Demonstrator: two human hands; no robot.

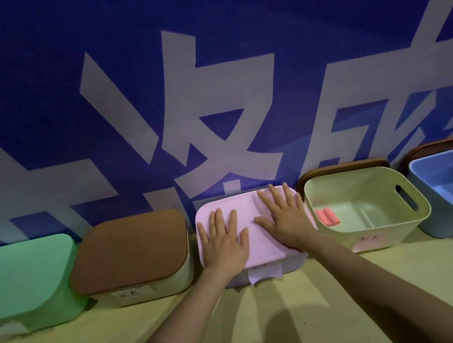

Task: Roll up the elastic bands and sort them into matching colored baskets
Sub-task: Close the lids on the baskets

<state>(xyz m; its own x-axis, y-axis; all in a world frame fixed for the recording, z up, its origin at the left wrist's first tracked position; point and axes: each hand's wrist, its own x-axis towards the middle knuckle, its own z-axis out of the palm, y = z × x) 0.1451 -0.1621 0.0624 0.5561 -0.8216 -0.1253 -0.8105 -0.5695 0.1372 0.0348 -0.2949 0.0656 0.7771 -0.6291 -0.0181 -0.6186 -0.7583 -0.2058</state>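
Note:
Five baskets stand in a row against the wall. The pink basket (256, 271) in the middle has its pink lid on. My left hand (224, 240) and my right hand (284, 220) lie flat on that lid, fingers spread, holding nothing. To the right, an open pale green basket (375, 232) holds a rolled pink elastic band (327, 216) at its left inner side. An open blue basket (444, 222) stands at the far right. On the left are a cream basket with a brown lid (128, 250) and a mint green basket with a green lid (21, 278).
The baskets sit on a yellowish table (272, 326) in front of a blue wall banner with large white characters. Brown lids (342, 168) lean behind the two open baskets. Paper labels hang on the basket fronts.

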